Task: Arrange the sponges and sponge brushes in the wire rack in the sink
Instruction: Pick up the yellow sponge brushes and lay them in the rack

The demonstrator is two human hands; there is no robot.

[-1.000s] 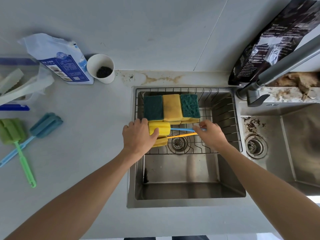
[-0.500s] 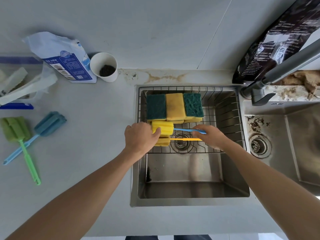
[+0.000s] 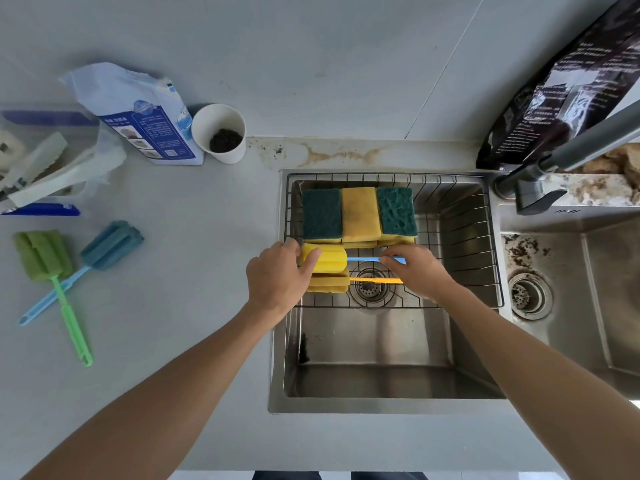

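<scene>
Still out on the counter (image 3: 194,271) at the far left lie two brushes, a green brush (image 3: 52,271) and a teal brush (image 3: 104,251), handles crossed, probably waiting their turn. Further right, the left hand (image 3: 277,282) reaches over the rim of the sink (image 3: 277,375), its thumb and fingers closed on the yellow sponge head (image 3: 327,259) of a blue-handled brush, likely to seat it flat on the wire rack (image 3: 460,258). Just nearer lies a second yellow brush (image 3: 329,284) with an orange handle (image 3: 375,280), parallel, so the two pack side by side. Behind them three sponges (image 3: 358,214) sit in a row against the rack's far side. The right hand (image 3: 419,275) comes in palm down, fingertips pinching the blue handle (image 3: 363,259) to steady it.
</scene>
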